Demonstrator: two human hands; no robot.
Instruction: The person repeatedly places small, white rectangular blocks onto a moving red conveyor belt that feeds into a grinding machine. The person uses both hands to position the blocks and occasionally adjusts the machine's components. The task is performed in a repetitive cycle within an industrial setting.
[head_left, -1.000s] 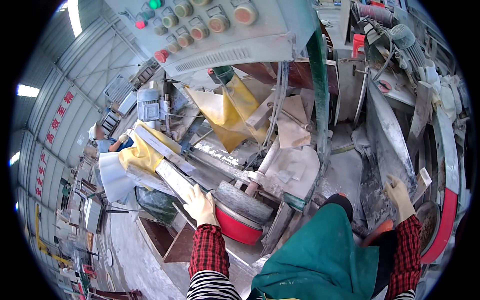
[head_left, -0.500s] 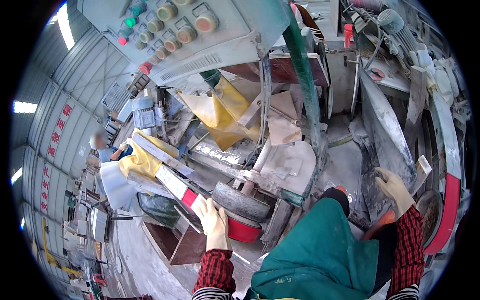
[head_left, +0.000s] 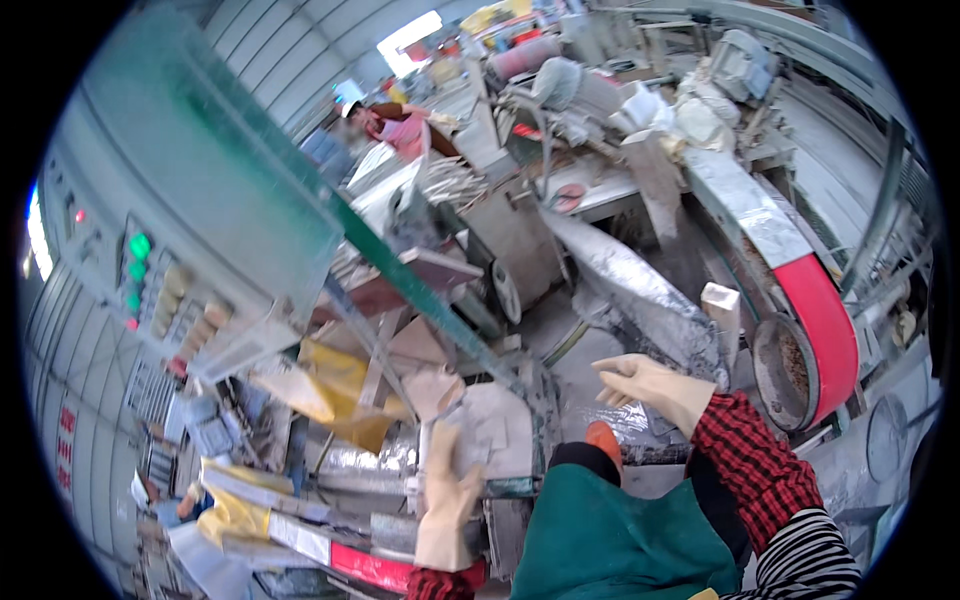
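My left hand, in a cream glove, is raised over the machine frame with its thumb spread from the fingers and nothing in it. Behind its wrist runs a curved guard with a red band. My right hand, gloved alike, reaches leftward with its fingers stretched out, holding nothing. It hovers in front of a long grey dusty blade-shaped plate. Close to its right stands a pale block. Farther right, a second red-banded guard curves around a round wheel. A green apron covers my lap.
At the left hangs a control cabinet with several buttons, beside a slanting green post. Yellow sheeting drapes below it. One person is at the back and another at the far left. White cloths lie farther back.
The view has swung to the right. My left hand has come off the red-banded guard and lifted. My right hand has moved inward, its fingers now pointing left.
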